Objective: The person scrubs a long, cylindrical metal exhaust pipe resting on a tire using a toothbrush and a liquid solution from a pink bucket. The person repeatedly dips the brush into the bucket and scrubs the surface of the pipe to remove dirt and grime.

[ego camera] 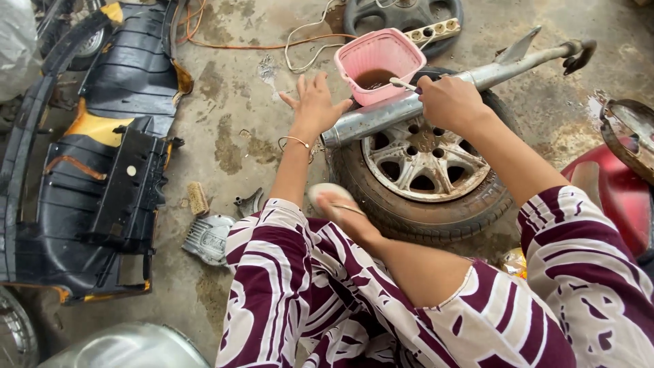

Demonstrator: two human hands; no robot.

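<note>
Under both hands, a silver pipe [409, 102] lies across a wheel [426, 163]. Right hand [449, 102] grips a thin brush [402, 84] just beside the pink tub [378, 61]; left hand [315, 105] is spread, released, at the pipe's end. Judged: brushing the pipe; steadying seems needed.

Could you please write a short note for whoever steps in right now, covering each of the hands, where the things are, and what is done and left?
Left hand: open, fingers spread, empty, at the near end of the exhaust pipe.
Right hand: shut on a thin brush, resting on the pipe.
The pipe lies across a car wheel flat on the concrete floor.
A pink tub with brown liquid sits on the wheel behind the pipe.
A scrub brush lies on the floor to the left.
Done: cannot tell how much of the pipe is brushed.
Left: probably more brushing along the pipe.
</note>
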